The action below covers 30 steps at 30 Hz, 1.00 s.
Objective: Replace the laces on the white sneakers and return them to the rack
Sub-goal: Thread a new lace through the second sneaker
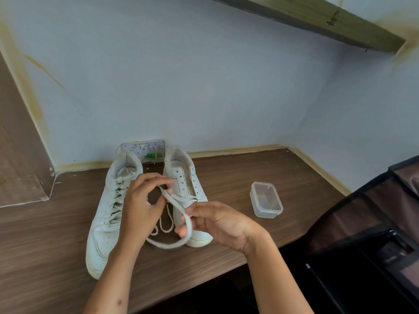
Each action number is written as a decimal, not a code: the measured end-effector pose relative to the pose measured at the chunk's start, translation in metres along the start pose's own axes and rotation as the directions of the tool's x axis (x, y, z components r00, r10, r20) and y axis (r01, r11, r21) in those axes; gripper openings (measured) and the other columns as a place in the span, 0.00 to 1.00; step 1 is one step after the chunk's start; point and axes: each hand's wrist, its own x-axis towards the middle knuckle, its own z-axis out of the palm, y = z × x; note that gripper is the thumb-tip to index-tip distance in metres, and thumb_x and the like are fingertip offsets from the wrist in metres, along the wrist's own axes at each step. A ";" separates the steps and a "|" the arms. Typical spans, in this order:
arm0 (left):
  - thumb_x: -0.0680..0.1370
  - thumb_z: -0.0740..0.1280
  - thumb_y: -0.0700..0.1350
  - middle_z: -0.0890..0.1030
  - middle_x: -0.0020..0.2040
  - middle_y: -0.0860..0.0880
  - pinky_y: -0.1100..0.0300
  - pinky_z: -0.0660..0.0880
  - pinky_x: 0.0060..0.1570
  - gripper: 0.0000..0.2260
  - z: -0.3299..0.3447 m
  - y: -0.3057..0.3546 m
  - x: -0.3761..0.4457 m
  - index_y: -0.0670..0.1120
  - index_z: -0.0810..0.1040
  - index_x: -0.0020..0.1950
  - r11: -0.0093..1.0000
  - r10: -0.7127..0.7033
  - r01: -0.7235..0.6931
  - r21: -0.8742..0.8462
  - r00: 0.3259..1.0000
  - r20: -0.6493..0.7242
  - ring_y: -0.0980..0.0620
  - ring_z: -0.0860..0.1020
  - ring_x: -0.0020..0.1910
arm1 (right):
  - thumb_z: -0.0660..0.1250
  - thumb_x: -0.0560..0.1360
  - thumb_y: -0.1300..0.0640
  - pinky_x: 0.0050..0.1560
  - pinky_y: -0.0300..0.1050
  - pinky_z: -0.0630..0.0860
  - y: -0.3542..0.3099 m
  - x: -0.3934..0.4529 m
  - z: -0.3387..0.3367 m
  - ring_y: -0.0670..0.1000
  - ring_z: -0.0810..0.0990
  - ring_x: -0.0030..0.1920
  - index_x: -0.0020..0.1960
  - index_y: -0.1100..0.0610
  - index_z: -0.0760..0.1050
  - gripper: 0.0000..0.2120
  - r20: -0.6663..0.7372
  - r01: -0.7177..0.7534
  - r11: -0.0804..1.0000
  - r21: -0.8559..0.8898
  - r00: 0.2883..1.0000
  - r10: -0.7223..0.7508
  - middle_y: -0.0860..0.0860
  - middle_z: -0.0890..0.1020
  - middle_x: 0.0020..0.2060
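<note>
White lace (175,206) pinched between raised left hand (140,200) and right hand (217,220)

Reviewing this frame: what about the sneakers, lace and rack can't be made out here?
Head view only:
- Right sneaker: toe and lower eyelets hidden behind the right hand.
- Lace: one end hidden in the left hand.
- Rack: cut off by the right edge, its contents too dark.
- Clear container: contents too small.

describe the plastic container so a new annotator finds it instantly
Start at the brown wooden table against the pale wall. To the right of the two white sneakers, standing apart from them, sits the small clear plastic container. It is the only see-through, rounded-rectangular box on the table, and neither hand touches it.
</note>
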 end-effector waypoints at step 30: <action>0.75 0.71 0.51 0.76 0.61 0.59 0.70 0.65 0.61 0.18 0.002 0.001 -0.004 0.52 0.79 0.64 0.992 -0.100 0.088 0.087 0.984 0.147 0.62 0.71 0.63 | 0.64 0.80 0.49 0.34 0.36 0.64 0.012 0.009 -0.036 0.40 0.69 0.31 0.42 0.49 0.77 0.10 -0.555 -0.104 0.712 -0.694 0.707 -0.438 0.47 0.77 0.39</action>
